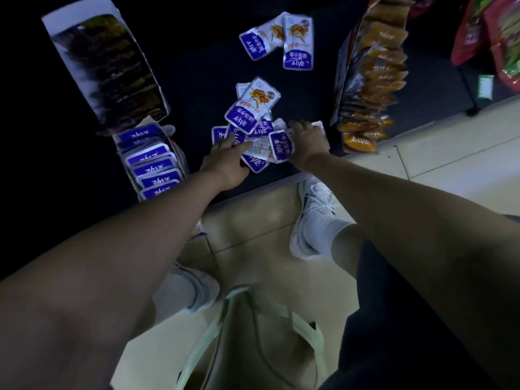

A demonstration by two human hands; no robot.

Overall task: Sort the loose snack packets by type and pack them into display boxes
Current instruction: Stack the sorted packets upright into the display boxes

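Observation:
A loose heap of purple-and-white snack packets [253,114] lies on a dark mat [202,71]. My left hand [225,161] reaches into the heap's left side, fingers stretched flat over the packets. My right hand [306,142] presses on the heap's right side with fingers curled over packets; whether it grips one is hidden. Two more purple packets [281,40] lie farther back. At the left, a display box [152,161] holds a row of purple packets standing on edge. At the right, another box [368,80] is filled with orange packets.
The purple box's open lid [107,68] stands up at the back left. Red and green snack bags [489,38] hang at the far right. My two feet in white shoes [312,215] stand on the beige tiled floor, just before the mat's edge.

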